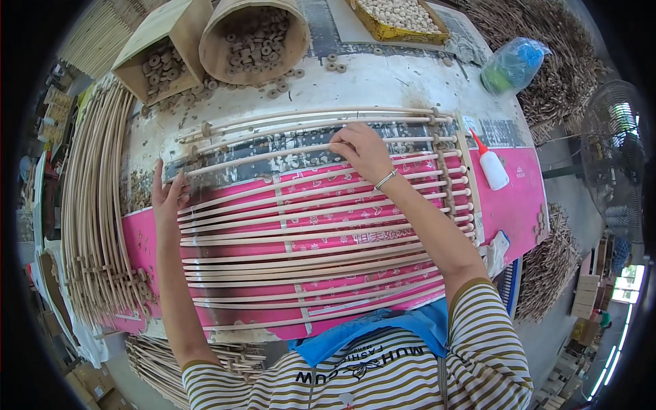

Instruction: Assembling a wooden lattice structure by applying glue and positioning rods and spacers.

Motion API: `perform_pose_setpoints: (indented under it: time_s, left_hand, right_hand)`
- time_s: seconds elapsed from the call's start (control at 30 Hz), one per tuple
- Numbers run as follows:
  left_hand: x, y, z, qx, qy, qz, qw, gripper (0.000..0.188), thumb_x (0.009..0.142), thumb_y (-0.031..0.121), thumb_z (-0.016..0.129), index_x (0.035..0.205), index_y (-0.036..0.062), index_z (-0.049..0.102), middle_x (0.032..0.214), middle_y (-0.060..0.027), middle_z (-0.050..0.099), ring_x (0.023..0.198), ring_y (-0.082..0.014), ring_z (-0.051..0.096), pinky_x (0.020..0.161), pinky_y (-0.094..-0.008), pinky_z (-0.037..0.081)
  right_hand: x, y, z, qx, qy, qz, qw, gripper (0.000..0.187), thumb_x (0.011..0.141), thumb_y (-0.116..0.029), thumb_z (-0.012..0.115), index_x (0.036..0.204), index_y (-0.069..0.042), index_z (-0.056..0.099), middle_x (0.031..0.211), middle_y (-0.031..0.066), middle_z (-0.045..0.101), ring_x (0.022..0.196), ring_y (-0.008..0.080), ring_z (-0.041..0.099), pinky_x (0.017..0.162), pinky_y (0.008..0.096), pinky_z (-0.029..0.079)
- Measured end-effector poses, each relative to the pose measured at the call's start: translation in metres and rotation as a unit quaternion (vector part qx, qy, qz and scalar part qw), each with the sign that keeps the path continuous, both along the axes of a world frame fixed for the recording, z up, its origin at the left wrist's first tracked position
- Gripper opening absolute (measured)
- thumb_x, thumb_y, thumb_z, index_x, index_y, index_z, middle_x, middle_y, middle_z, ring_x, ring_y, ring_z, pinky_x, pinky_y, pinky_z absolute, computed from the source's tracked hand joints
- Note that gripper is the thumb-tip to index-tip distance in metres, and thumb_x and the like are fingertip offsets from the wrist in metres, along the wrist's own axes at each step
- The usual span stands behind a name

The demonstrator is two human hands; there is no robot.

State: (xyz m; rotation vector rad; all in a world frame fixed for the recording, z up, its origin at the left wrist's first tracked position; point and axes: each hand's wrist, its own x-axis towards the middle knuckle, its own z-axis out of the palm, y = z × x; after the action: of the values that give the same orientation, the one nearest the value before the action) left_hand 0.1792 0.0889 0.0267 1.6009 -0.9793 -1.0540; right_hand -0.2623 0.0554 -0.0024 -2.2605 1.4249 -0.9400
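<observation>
A row of long, thin, pale wooden rods (307, 225) lies side by side across a worktable with a pink and white top (519, 198). The rods pass through small wooden spacer rings at their right ends (459, 184). My left hand (167, 198) rests on the left ends of the upper rods, fingers spread. My right hand (362, 152) presses fingertips down on one of the upper rods near the table's middle; a thin bracelet circles its wrist. Neither hand lifts anything off the table.
Two cardboard containers (256, 37) of wooden rings lie tipped at the back, next to a yellow box of pale beads (400, 17). A white glue bottle with a red tip (490, 165) stands at the right. Bundles of curved rods (96, 205) are stacked on the left. A fan (615, 150) stands at far right.
</observation>
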Motion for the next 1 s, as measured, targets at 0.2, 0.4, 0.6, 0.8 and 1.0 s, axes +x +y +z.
perform_pose_setpoints:
  time_s: [0.2,0.4,0.6,0.8,1.0]
  left_hand:
    - [0.026,0.012,-0.006,-0.004,-0.037,-0.023,0.999,0.071,0.103,0.020,0.072,0.165,0.0169,0.038,0.098,-0.0003,0.073,0.080,-0.0046,0.062,0.063,-0.0187,0.048]
    - [0.019,0.000,-0.004,-0.164,-0.424,-0.080,0.887,0.049,0.091,0.020,0.080,0.138,0.0140,0.069,0.101,-0.0065,0.070,0.089,-0.0201,0.068,0.073,-0.0344,0.051]
    - [0.035,-0.001,-0.010,-0.150,-0.485,-0.144,0.850,0.045,0.087,0.025,0.080,0.132,0.0272,0.072,0.124,-0.0025,0.066,0.123,-0.0266,0.058,0.106,-0.0495,0.040]
    - [0.020,-0.010,-0.008,-0.144,-0.520,-0.129,0.832,0.041,0.085,0.021,0.081,0.125,0.0262,0.074,0.120,-0.0010,0.066,0.116,-0.0282,0.060,0.100,-0.0468,0.041]
    - [0.020,-0.015,-0.013,-0.141,-0.530,-0.156,0.822,0.040,0.084,0.023,0.082,0.123,0.0216,0.075,0.117,-0.0033,0.067,0.114,-0.0275,0.061,0.099,-0.0463,0.044]
  right_hand:
    - [0.012,-0.007,-0.014,0.017,-0.022,0.029,0.999,0.018,0.094,-0.023,0.073,0.093,-0.005,0.074,0.083,0.0102,0.062,0.085,0.0304,0.060,0.079,0.0416,0.047]
    - [-0.009,0.000,-0.004,0.028,-0.019,0.019,0.999,0.013,0.092,-0.017,0.074,0.091,-0.004,0.074,0.082,0.0106,0.062,0.083,0.0311,0.060,0.075,0.0420,0.047]
    - [0.007,-0.002,-0.001,0.067,-0.045,0.023,0.996,0.013,0.092,-0.015,0.076,0.097,-0.003,0.073,0.085,0.0094,0.062,0.082,0.0270,0.059,0.075,0.0382,0.047]
    - [0.006,-0.006,0.000,0.049,-0.025,0.018,0.998,0.015,0.087,-0.012,0.079,0.094,-0.004,0.068,0.089,0.0087,0.063,0.088,0.0299,0.062,0.078,0.0400,0.049]
    - [0.007,-0.004,0.003,-0.055,0.101,-0.002,0.993,0.012,0.087,-0.019,0.078,0.095,-0.011,0.074,0.097,0.0062,0.063,0.098,0.0290,0.059,0.086,0.0428,0.043]
